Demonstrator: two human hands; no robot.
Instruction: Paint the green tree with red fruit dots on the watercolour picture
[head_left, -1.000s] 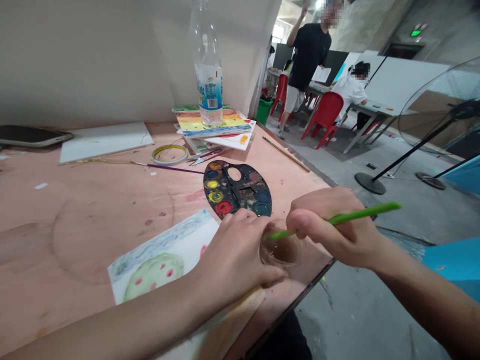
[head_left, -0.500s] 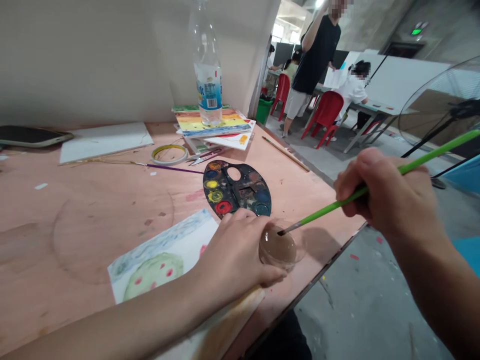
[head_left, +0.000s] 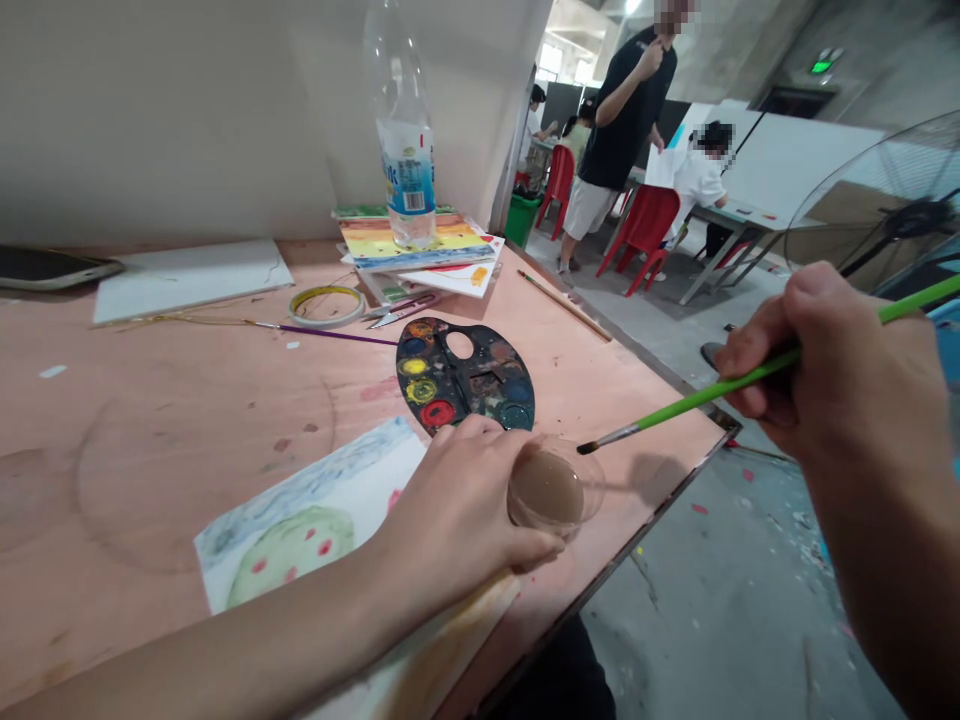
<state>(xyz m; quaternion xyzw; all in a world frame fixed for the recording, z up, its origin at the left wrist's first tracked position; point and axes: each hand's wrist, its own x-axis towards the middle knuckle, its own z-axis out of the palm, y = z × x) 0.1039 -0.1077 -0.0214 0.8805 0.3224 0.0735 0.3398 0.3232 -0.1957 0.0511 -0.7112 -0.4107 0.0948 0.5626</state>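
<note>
My left hand (head_left: 472,490) is wrapped round the left side of a clear cup (head_left: 551,487) of murky brown water, which stands near the table's right edge. In my right hand (head_left: 847,360) is a green paintbrush (head_left: 682,403); its dark bristles are at the cup's rim, above the water. A black palette (head_left: 465,375) with yellow, red and dark paints lies just behind the cup. Partly under my left forearm is a painting (head_left: 300,530) with a green round shape, pink dots and a blue band.
A plastic bottle (head_left: 407,150) stands on stacked paintings (head_left: 450,262). Around lie scissors, a tape roll (head_left: 326,305), a purple brush (head_left: 337,334), a white board (head_left: 195,280) and a phone (head_left: 52,268). Beyond the table are people, red chairs and a fan.
My right hand has moved right, and the brush tip has come up out of the water to the cup's rim. My left hand still holds the cup. The view has shifted slightly.
</note>
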